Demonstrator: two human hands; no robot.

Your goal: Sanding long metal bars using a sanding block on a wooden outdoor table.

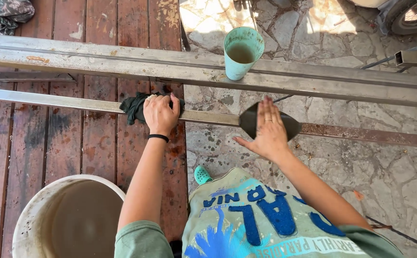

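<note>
Sandpaper (292, 125) lies half hidden under the flat, spread right hand (267, 131); left hand (160, 113) fingers clamp a dark rag (133, 107).

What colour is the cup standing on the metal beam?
The cup is teal, clearest in the head view.

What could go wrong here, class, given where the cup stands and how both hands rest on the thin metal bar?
1. The turquoise cup holds murky liquid and stands on the wide steel beam close to its near edge; a jolt could tip it.
2. The right hand presses a dark sheet onto the narrow bar, rusty further right; it could slip and scrape.
3. The left hand grips a dark rag near the bar's edge.
</note>
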